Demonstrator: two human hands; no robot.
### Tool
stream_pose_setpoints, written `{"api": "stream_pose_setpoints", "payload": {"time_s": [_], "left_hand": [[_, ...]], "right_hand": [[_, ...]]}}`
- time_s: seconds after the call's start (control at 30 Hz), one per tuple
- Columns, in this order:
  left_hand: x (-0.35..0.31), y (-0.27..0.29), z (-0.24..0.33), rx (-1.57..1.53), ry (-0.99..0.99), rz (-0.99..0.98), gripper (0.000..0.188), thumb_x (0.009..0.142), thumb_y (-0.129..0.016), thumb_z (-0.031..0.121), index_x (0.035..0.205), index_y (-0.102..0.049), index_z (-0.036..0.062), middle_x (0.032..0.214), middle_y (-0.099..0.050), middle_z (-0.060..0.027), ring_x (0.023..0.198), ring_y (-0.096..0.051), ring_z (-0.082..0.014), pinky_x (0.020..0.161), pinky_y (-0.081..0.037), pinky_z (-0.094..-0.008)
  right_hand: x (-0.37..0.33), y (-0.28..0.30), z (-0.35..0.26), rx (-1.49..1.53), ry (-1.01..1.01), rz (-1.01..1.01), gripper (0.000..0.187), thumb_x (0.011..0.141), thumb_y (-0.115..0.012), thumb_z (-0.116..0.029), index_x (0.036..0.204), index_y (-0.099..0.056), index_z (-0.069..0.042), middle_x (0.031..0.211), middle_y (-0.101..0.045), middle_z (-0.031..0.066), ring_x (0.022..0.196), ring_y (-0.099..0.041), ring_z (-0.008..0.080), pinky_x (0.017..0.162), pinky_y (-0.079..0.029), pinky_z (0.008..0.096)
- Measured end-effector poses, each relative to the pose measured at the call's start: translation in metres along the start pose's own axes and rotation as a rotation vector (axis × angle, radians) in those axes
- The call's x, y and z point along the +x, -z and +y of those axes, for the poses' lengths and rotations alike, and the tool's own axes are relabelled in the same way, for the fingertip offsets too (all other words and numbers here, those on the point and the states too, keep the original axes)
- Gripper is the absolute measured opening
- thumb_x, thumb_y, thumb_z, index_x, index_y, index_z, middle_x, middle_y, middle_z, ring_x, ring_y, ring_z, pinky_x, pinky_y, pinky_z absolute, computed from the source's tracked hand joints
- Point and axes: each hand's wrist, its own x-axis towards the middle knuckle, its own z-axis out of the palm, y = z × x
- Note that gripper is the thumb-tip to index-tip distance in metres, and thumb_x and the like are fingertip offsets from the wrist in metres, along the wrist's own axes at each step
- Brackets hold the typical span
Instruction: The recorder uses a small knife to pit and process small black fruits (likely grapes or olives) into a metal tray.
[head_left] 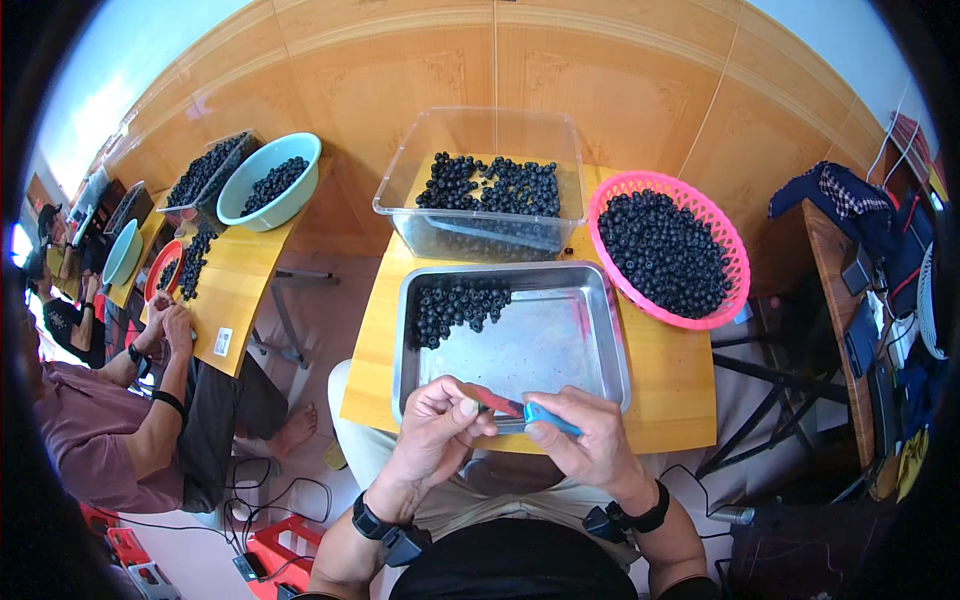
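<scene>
In my right hand (585,435) is a small knife (545,415) with a blue handle; its blade is stained red and points left. The fingers of my left hand (440,425) are pinched together at the blade's tip, and something small and dark there is mostly hidden. Both hands are over the near edge of a shallow metal tray (560,360). Dark, round berries (450,310) like blueberries lie in its far left corner, and a pinkish smear marks its right side.
Behind the tray stands a clear plastic bin (480,235) with more berries. A pink basket (735,285) heaped with berries sits at right on the yellow table (680,420). On the left another person (120,430) works at a table with a turquoise basin (305,165). Cables (300,490) cross the floor.
</scene>
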Motion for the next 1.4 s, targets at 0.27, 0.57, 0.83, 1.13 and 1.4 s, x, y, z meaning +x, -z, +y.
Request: {"api": "stream_pose_setpoints", "payload": {"time_s": [0.27,0.57,0.83,1.13,1.4], "left_hand": [[-0.002,0.006,-0.005,-0.018,-0.003,-0.051,0.013,0.098,-0.071,0.010,0.107,-0.068,0.0011,0.102,-0.072,-0.0139,0.085,-0.072,-0.0183,0.080,-0.063,-0.0333],[-0.005,-0.005,-0.007,0.128,0.146,-0.027,0.012,0.094,-0.070,-0.005,0.105,-0.067,-0.0015,0.102,-0.072,-0.0121,0.093,-0.071,-0.0177,0.085,-0.062,-0.0336],[0.007,-0.003,-0.011,0.374,0.222,0.029,0.014,0.095,-0.072,0.003,0.107,-0.066,-0.0022,0.099,-0.072,-0.0081,0.084,-0.070,-0.0137,0.078,-0.058,-0.0275],[0.068,0.026,0.012,1.712,-0.242,0.082,0.025,0.087,-0.076,0.014,0.109,-0.072,0.0011,0.102,-0.071,-0.0204,0.086,-0.072,-0.0387,0.076,-0.058,-0.0464],[0.100,0.043,0.004,2.050,-0.267,0.065,0.022,0.089,-0.073,0.017,0.108,-0.074,0.0053,0.107,-0.070,-0.0173,0.096,-0.070,-0.0395,0.082,-0.058,-0.0471]], "right_hand": [[-0.004,-0.001,0.012,-0.035,-0.022,0.020,0.033,0.095,-0.075,-0.022,0.114,-0.072,0.005,0.075,-0.063,0.0136,0.062,-0.059,0.0208,0.058,-0.046,0.0327],[-0.002,-0.010,0.001,-0.015,0.083,-0.022,0.040,0.088,-0.083,-0.021,0.122,-0.072,-0.002,0.081,-0.065,0.0115,0.066,-0.065,0.0223,0.058,-0.051,0.0350],[0.001,0.007,0.009,-0.290,0.133,0.092,0.038,0.077,-0.082,0.000,0.112,-0.070,-0.006,0.086,-0.065,0.0112,0.072,-0.068,0.0294,0.061,-0.054,0.0378],[0.050,0.105,0.062,-0.854,-0.002,0.535,0.032,0.085,-0.077,-0.008,0.116,-0.071,-0.002,0.089,-0.066,0.0153,0.079,-0.067,0.0348,0.068,-0.052,0.0434],[0.016,0.080,0.059,-0.714,-0.014,0.513,0.029,0.084,-0.078,-0.007,0.112,-0.072,-0.002,0.086,-0.065,0.0151,0.075,-0.066,0.0343,0.066,-0.050,0.0433]]}}
